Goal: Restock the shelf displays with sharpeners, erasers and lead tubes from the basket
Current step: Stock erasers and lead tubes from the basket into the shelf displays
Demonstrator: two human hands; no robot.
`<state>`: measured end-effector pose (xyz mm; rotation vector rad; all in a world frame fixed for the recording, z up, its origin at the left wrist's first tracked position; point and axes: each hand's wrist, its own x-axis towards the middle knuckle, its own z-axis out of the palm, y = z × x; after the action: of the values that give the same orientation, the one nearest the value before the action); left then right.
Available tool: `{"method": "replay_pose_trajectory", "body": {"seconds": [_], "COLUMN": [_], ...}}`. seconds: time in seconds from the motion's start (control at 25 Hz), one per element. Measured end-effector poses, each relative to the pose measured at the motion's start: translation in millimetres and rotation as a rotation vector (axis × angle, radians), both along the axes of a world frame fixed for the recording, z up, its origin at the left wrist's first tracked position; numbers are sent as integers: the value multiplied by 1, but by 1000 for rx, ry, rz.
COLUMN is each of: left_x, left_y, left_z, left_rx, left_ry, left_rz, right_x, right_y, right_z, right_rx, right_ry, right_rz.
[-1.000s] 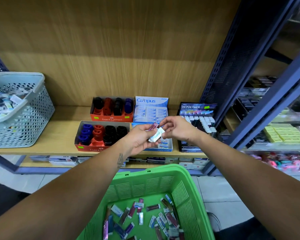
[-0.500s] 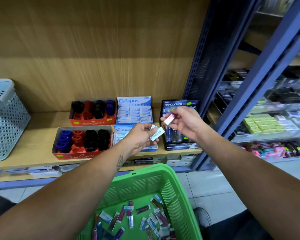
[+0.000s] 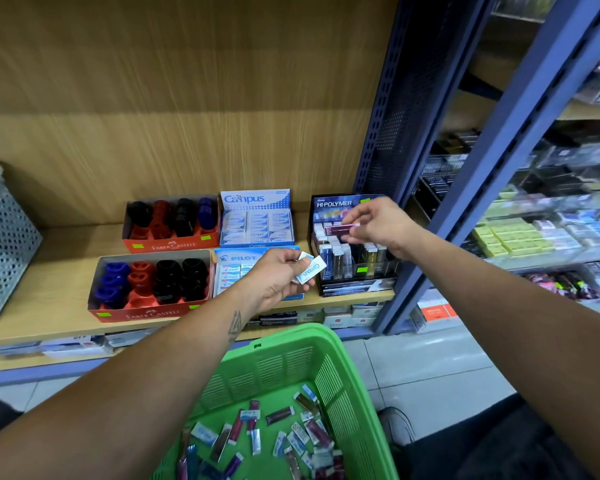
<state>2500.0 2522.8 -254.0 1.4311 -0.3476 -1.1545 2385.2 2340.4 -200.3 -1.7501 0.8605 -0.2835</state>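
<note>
While left unchanged, lead tube (image 3: 342, 229) lower.

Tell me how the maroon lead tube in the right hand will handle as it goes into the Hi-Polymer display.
The lead tube looks stiff: it stays straight, pinched by the right hand near one end only. Probably light, since a fingertip grip carries it. Its flat, boxy look suggests that it won't roll, but standing narrow in the display it may tip.

Two Faber-Castell sharpener boxes (image 3: 171, 225) (image 3: 149, 284), two eraser boxes (image 3: 257, 220) (image 3: 238, 268) and one lead-tube display (image 3: 352, 251) stand on the shelf. Two baskets show: green (image 3: 291, 368) and grey (image 3: 4, 244).
</note>
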Motion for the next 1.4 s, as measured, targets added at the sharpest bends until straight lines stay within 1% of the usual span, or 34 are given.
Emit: {"method": "replay_pose_trajectory", "body": {"seconds": [0.12,0.2,0.24,0.56,0.72,1.0,1.2,1.28,1.32,1.36,1.4], "left_x": [-2,-3,-3,-9,-6,-3,3,2,3,5,8], "left_y": [-1,-1,-2,-5,-5,-4,-1,2,4,6,9], "left_z": [2,4,4,3,-1,-5,-6,-2,1,3,6], "left_rx": [-12,-18,-20,-37,-24,-11,-24,-45,-62,-82,-110], "left_ry": [25,45,58,112,114,101,111,145,167,195,229], "left_rz": [-3,6,13,15,5,-7,21,45,54,69,91], "right_x": [-1,-2,-3,-2,3,7,6,7,11,17,23], "right_y": [-25,-36,-40,-50,-53,-58,-56,-51,-44,-32,-14], "right_z": [10,15,16,0,-13,-42,-35,-23,-18,-13,-10], "right_rx": [-364,-608,-689,-936,-916,-877,-827,-802,-737,-620,-460], "right_ry": [118,256,311,537,615,686,679,584,479,345,200], "right_rz": [-121,-106,-96,-43,-9,63,-9,-116,-156,-159,-114]}}
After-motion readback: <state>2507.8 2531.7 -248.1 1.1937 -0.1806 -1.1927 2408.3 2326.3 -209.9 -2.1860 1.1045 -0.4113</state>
